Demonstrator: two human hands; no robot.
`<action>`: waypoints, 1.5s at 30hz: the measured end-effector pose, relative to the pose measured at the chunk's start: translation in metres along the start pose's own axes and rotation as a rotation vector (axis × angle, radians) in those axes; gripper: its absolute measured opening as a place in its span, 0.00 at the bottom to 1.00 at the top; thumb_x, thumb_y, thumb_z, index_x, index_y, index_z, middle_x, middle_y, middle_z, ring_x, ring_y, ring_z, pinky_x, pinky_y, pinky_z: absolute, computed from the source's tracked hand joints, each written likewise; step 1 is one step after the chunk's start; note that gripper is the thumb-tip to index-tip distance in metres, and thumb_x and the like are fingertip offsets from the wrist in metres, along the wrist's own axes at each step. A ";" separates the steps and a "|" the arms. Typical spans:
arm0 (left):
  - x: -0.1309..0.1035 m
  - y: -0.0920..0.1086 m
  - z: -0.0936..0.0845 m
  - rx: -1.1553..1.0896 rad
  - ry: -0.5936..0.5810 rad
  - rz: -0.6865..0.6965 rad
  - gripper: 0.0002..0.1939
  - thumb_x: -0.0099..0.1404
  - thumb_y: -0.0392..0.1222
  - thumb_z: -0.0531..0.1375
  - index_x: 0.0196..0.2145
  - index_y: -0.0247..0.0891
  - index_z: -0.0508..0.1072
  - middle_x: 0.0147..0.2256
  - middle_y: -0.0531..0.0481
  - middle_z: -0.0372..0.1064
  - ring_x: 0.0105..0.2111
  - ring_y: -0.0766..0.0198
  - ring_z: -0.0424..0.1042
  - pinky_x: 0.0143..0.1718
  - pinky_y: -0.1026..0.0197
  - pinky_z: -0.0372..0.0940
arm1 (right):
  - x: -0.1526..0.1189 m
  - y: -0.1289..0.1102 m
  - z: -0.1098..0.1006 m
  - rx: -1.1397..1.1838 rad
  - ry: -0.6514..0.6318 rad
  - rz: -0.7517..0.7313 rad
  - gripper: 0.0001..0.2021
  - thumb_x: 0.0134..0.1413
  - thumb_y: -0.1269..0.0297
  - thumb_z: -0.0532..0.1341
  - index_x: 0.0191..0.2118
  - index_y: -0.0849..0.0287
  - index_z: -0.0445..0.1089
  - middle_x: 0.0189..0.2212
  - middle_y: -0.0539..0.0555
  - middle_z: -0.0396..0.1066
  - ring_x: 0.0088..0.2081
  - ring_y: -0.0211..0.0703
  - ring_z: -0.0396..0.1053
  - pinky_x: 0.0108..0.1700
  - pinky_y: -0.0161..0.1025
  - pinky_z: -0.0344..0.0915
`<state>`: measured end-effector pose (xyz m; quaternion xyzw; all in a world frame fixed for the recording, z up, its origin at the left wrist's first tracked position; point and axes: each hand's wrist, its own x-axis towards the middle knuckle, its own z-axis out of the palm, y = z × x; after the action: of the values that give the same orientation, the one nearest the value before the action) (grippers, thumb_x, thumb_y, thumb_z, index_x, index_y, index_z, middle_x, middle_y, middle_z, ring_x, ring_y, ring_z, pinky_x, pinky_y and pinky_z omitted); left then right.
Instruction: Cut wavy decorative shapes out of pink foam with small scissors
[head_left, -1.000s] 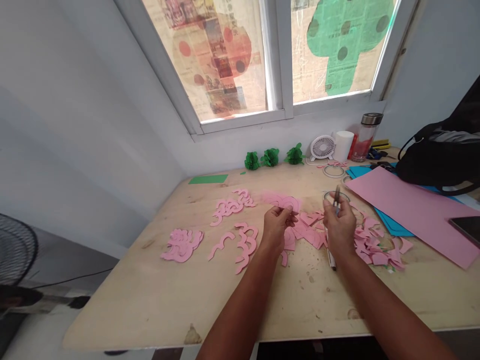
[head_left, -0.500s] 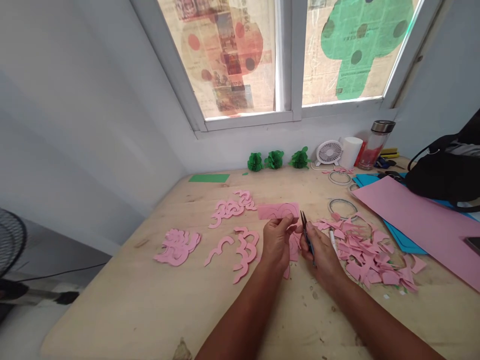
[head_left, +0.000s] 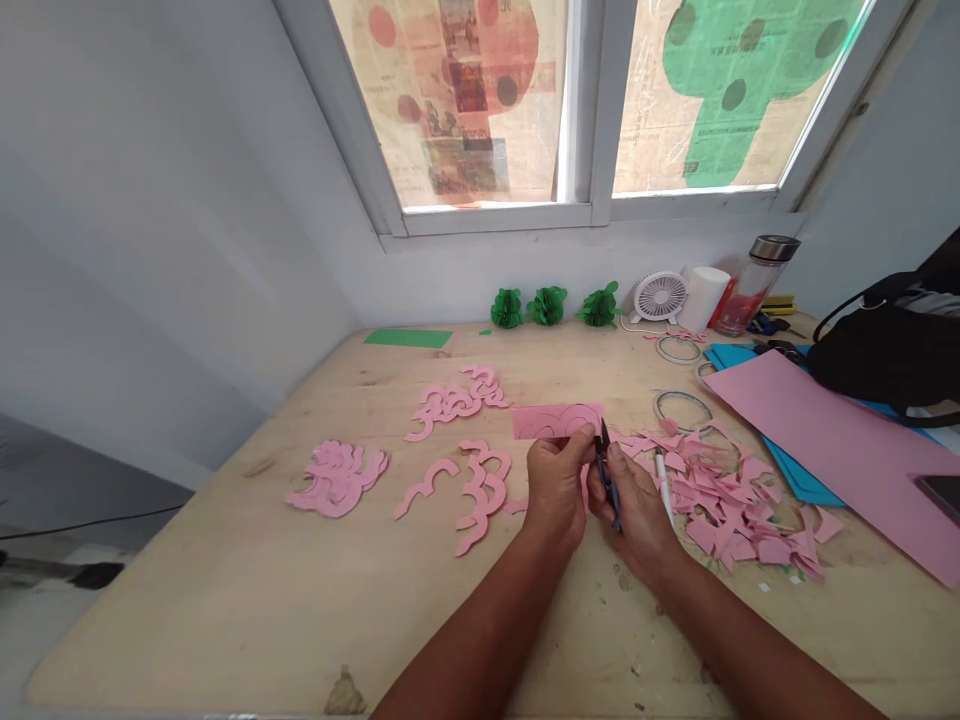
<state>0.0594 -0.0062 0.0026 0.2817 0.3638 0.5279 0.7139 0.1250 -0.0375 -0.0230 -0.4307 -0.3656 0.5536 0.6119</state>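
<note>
Pinched in my left hand [head_left: 556,478] is a pink paper strip [head_left: 536,421] with curved lines drawn on it. My right hand [head_left: 636,498] grips dark-handled scissors [head_left: 609,480], their blades at the strip's right end. To the left lie cut wavy pink shapes: a scalloped one [head_left: 489,490], a slim curl [head_left: 426,486], a cluster [head_left: 457,402] farther back and a stack [head_left: 341,478] at far left. Another bit of pink paper under my hands is mostly hidden.
A heap of pink scraps [head_left: 739,510] and a white pen [head_left: 663,482] lie right of my hands. Beyond are tape rings [head_left: 682,410], a large pink sheet [head_left: 817,430] and a black bag [head_left: 885,345]. Green paper ornaments [head_left: 546,306], a small fan [head_left: 660,297] and a bottle [head_left: 757,285] stand by the wall.
The camera view has shifted slightly. The scissors' blades, spread apart before, are now closer together and against the strip's right end. My left hand still holds the strip.
</note>
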 end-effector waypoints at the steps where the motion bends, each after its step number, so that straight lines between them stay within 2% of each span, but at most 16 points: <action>1: -0.001 0.000 0.000 0.006 -0.006 -0.001 0.17 0.45 0.48 0.64 0.15 0.33 0.63 0.09 0.56 0.55 0.07 0.72 0.54 0.10 0.67 0.54 | 0.000 0.000 0.000 -0.003 0.000 -0.001 0.24 0.52 0.44 0.51 0.18 0.60 0.58 0.13 0.45 0.53 0.16 0.31 0.49 0.18 0.31 0.47; 5: -0.002 0.001 0.000 0.010 -0.003 0.004 0.17 0.46 0.47 0.64 0.15 0.33 0.64 0.09 0.56 0.56 0.06 0.73 0.52 0.09 0.67 0.52 | -0.001 0.000 0.000 -0.004 0.007 0.005 0.24 0.54 0.46 0.51 0.18 0.60 0.58 0.12 0.45 0.52 0.15 0.30 0.49 0.18 0.31 0.47; 10: -0.003 0.004 0.003 0.006 0.043 0.040 0.16 0.43 0.46 0.65 0.14 0.33 0.64 0.12 0.53 0.60 0.10 0.72 0.57 0.11 0.69 0.54 | 0.000 -0.001 0.001 0.026 0.016 0.032 0.23 0.52 0.46 0.52 0.18 0.59 0.57 0.13 0.44 0.50 0.15 0.31 0.46 0.17 0.30 0.44; 17: -0.003 0.002 0.002 0.017 0.029 0.038 0.17 0.47 0.47 0.63 0.14 0.34 0.64 0.10 0.55 0.56 0.08 0.72 0.56 0.10 0.68 0.52 | 0.000 0.000 0.001 0.023 0.030 0.026 0.23 0.50 0.44 0.53 0.19 0.59 0.57 0.14 0.44 0.50 0.16 0.30 0.44 0.16 0.30 0.42; 23: -0.004 0.001 0.002 0.002 0.037 0.068 0.17 0.47 0.47 0.63 0.13 0.33 0.63 0.11 0.55 0.57 0.10 0.72 0.57 0.13 0.68 0.55 | -0.001 -0.004 0.002 0.008 0.033 0.037 0.22 0.50 0.44 0.53 0.19 0.58 0.56 0.13 0.44 0.49 0.15 0.31 0.44 0.16 0.31 0.41; 28: -0.003 0.000 0.001 0.005 0.047 0.051 0.15 0.45 0.45 0.64 0.14 0.33 0.64 0.11 0.56 0.56 0.09 0.74 0.54 0.12 0.68 0.52 | 0.000 -0.002 0.002 0.029 0.032 0.045 0.22 0.50 0.45 0.53 0.19 0.58 0.56 0.12 0.44 0.50 0.15 0.31 0.44 0.17 0.31 0.41; 32: 0.000 -0.003 -0.001 -0.010 0.054 0.098 0.17 0.46 0.45 0.64 0.13 0.34 0.61 0.12 0.56 0.55 0.11 0.74 0.55 0.15 0.68 0.54 | 0.000 -0.001 0.002 0.034 0.039 0.036 0.22 0.50 0.45 0.54 0.19 0.58 0.56 0.13 0.44 0.50 0.15 0.31 0.45 0.17 0.31 0.42; 36: 0.001 -0.005 -0.001 0.012 0.046 0.074 0.18 0.48 0.47 0.62 0.13 0.35 0.60 0.10 0.57 0.52 0.09 0.74 0.53 0.12 0.68 0.51 | 0.000 -0.001 0.002 0.036 0.049 0.036 0.22 0.49 0.45 0.55 0.19 0.58 0.56 0.13 0.44 0.50 0.15 0.31 0.44 0.17 0.31 0.42; 45: -0.005 0.000 0.004 -0.008 0.034 0.040 0.18 0.48 0.47 0.62 0.11 0.34 0.61 0.08 0.55 0.54 0.08 0.71 0.55 0.09 0.68 0.51 | 0.001 0.002 0.001 0.058 0.053 0.036 0.21 0.50 0.46 0.55 0.19 0.59 0.56 0.13 0.44 0.51 0.15 0.30 0.45 0.17 0.30 0.41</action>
<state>0.0617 -0.0115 0.0057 0.2770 0.3680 0.5483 0.6980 0.1234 -0.0359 -0.0246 -0.4340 -0.3253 0.5632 0.6234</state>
